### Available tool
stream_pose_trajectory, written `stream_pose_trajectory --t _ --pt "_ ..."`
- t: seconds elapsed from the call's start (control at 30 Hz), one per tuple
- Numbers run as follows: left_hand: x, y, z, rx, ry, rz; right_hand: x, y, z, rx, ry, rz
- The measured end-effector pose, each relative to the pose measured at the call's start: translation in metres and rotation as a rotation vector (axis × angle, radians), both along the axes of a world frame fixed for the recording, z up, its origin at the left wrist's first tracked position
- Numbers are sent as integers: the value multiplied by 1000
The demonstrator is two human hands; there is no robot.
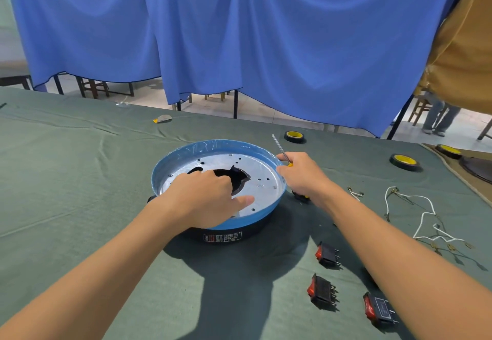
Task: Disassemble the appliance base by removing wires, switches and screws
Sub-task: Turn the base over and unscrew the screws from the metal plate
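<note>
Appliance base (218,144): sits about mid-worktop, nearer the far edge than the near one, open side up, blue-filmed rim above a black body.
Metal plate (266,180): lies inside the base with a dark cutout at its centre; a few small screws (275,187) appear to be still in it.
Left hand (205,193): fingers curl down over the edge of the cutout, thumb stretched flat on the plate; what the fingertips touch below is hidden.
Right hand (303,174): wrapped round a yellow-handled screwdriver (279,148), shaft pointing toward the far edge, knuckles against the base's right rim.
Already out: three red rocker switches (320,290) toward the near right of the worktop (80,180); white wires (426,214) toward the right edge.
Step in hand: probably steadying the base and testing or lifting the plate.
Risk, cut: the cutout edge looks sharp, so a hard pull could nick the fingers.
Risk, jam: lifting while screws hold would likely bend the plate.
Risk, slip: the base may skid on the cloth if the right hand lets go.
Risk, loss: freed screws could roll off into the cloth folds.
</note>
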State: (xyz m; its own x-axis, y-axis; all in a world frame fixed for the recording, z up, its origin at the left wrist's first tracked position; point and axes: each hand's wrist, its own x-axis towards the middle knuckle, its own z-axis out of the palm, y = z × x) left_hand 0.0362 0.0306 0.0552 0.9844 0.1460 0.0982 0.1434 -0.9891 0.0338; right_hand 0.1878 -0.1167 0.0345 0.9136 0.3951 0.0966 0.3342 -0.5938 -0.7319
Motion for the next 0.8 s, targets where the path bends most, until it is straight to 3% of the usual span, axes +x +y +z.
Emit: stream_pose_trajectory --t 0.13,0.27,0.43,0.63,0.8 --pt "-2 9 2 -120 142 24 -2 1 -1 10 3 -7" --pt "0 16 3 -223 141 7 -3 1 -2 32 3 -6" --pt "19 27 10 -78 8 -76 -4 2 -3 34 -1 -15" --pt "35 33 7 -81 267 -146 -3 0 -3 23 -8 -7" --pt "36 42 -2 -73 128 -176 -4 0 -4 22 -20 1"
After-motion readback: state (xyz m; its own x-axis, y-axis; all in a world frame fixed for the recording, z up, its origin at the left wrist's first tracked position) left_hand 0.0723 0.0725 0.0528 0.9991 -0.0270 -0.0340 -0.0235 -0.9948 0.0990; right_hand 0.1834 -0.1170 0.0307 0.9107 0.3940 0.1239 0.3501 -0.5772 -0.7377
